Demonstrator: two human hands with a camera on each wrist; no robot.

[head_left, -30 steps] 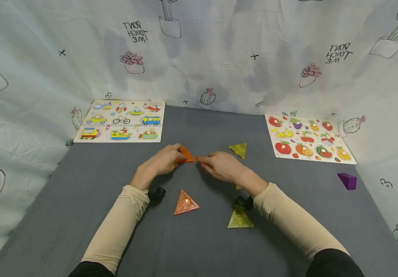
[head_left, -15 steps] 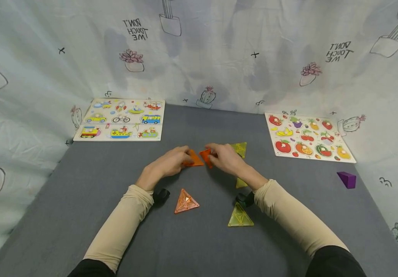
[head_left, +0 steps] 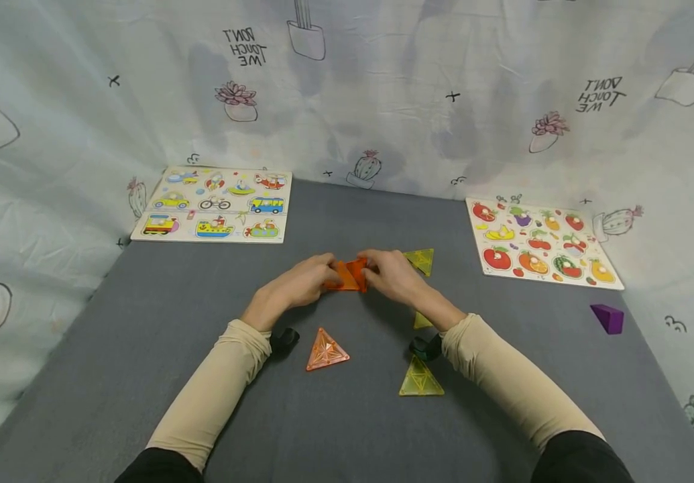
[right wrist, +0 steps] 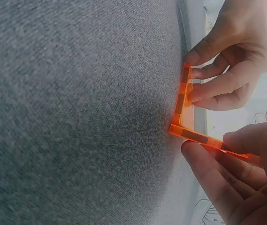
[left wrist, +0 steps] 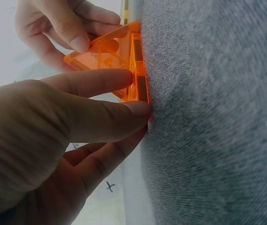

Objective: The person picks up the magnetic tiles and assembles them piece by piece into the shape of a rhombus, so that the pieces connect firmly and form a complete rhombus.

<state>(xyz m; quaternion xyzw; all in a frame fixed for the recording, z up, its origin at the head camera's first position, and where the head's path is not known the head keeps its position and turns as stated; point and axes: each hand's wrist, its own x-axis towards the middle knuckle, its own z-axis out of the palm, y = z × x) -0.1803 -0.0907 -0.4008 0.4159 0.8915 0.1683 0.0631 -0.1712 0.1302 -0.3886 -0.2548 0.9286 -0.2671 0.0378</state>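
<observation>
Near the centre of the frame I see both hands at work over a grey worktop [head_left: 347,429]. The left hand [head_left: 298,285] pinches a flat orange tile [head_left: 343,278] between thumb and fingers, its grip closed on the piece just above the cloth. The right hand [head_left: 397,278] has its grip closed too, thumb and fingers pinching a second orange tile [head_left: 359,270]. From the right wrist view the two pieces come together edge to edge at an angle, the left one lying low, the right one tilted up from the surface.

Below the hands, a pale orange triangle [head_left: 327,351] lies flat, well apart from them. Right of centre are three yellow-green pieces: an upper one [head_left: 422,260] just beyond the right hand, a middle one [head_left: 422,320] partly hidden by the right forearm, and a lower one [head_left: 421,381] near a black wrist camera [head_left: 426,347].

At the upper left sits a board of vehicle pictures [head_left: 214,204]; at the right, a board of fruit pictures [head_left: 544,243], with a purple wedge [head_left: 608,318] near its lower corner. A pale curtain [head_left: 395,121] printed with potted plants hangs behind.
</observation>
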